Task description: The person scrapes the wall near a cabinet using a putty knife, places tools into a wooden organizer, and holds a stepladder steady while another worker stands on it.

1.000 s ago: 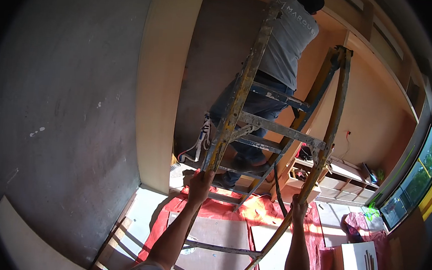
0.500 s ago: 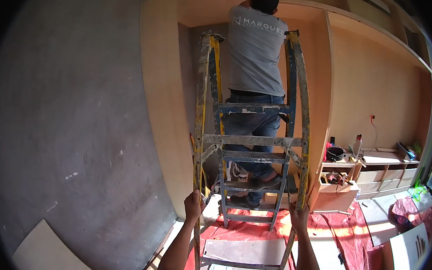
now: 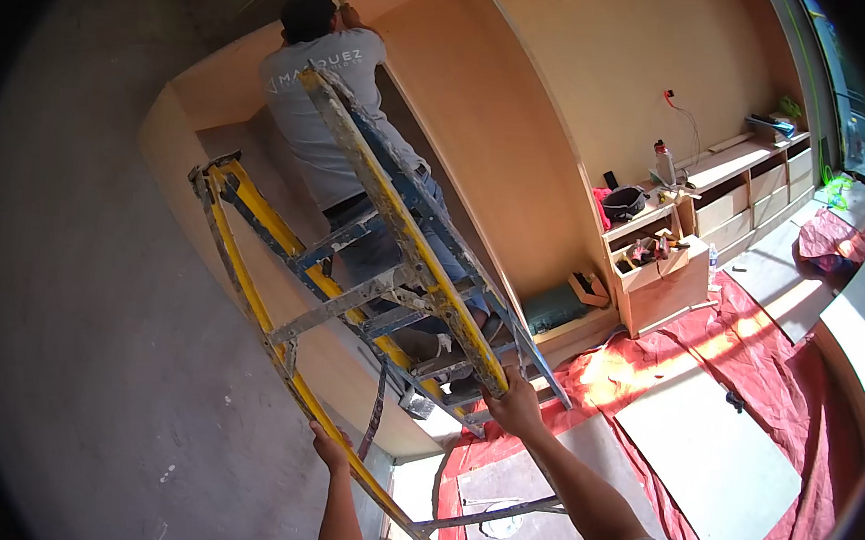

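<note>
Both of my hands hold the side rails of a paint-stained yellow and blue stepladder point(image 3: 431, 288). My left hand point(image 3: 331, 448) is wrapped round the left rail, low in the view. On the right rail, my right hand point(image 3: 515, 404) grips a little higher. A person point(image 3: 328, 112) in a grey shirt and dark cap stands on the far side of the ladder, facing away, with arms raised toward the top of a wooden cabinet frame point(image 3: 483, 123). The person's feet are partly hidden behind the rungs.
A drawer with tools point(image 3: 659, 261) stands right of the cabinet, beside a low shelf unit point(image 3: 730, 175) bearing a bottle point(image 3: 665, 164). Red sheeting point(image 3: 586, 366) and a pale board point(image 3: 709, 470) cover the floor. A grey wall point(image 3: 100, 297) rises at left.
The view has swung and tilted, so the ladder now leans left in the picture and more of the right side shows. Both hands still grip the rails. The person remains behind the ladder.
</note>
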`<state>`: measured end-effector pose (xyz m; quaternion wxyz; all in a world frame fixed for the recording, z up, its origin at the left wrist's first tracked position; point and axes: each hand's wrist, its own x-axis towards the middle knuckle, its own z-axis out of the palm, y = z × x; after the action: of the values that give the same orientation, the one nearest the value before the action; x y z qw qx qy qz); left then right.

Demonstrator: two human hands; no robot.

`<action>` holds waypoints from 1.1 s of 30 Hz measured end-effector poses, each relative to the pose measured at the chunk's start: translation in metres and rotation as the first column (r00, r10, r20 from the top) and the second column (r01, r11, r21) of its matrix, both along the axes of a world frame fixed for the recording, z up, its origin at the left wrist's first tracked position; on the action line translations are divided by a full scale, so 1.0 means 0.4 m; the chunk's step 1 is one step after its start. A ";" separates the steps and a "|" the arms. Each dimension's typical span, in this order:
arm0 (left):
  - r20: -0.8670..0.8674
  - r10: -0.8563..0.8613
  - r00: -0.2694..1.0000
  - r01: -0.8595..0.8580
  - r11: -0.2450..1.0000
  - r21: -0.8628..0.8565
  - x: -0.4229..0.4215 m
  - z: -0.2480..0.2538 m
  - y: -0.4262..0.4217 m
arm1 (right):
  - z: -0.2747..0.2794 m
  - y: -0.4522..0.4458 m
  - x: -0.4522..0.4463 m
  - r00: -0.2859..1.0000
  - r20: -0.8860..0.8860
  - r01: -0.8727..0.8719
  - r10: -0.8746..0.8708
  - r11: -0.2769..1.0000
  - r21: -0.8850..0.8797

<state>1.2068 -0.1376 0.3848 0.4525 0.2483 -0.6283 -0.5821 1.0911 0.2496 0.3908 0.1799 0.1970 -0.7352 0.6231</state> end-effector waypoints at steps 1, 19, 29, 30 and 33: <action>0.004 0.000 1.000 0.001 1.000 -0.009 -0.001 0.000 0.003 | 0.006 0.004 0.002 1.000 0.025 -0.009 0.010 1.000 -0.007; 0.005 0.027 1.000 -0.027 1.000 0.003 -0.007 -0.006 -0.014 | 0.005 0.013 0.000 0.995 0.091 -0.040 0.043 0.999 -0.033; 0.015 0.024 1.000 -0.024 1.000 0.009 0.000 0.005 0.001 | -0.008 0.001 -0.008 0.993 0.110 -0.038 0.035 0.999 0.018; 0.013 0.016 1.000 -0.017 1.000 0.010 0.000 0.003 -0.002 | -0.011 -0.001 -0.010 0.994 0.103 -0.033 0.031 0.999 0.016; 0.043 0.052 0.998 -0.051 0.998 -0.028 0.001 0.002 -0.001 | -0.011 -0.001 -0.007 0.997 0.080 -0.023 0.023 1.000 -0.007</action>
<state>1.2070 -0.1380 0.3858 0.4569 0.2710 -0.6392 -0.5561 1.0882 0.2493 0.3866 0.1436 0.1798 -0.7377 0.6347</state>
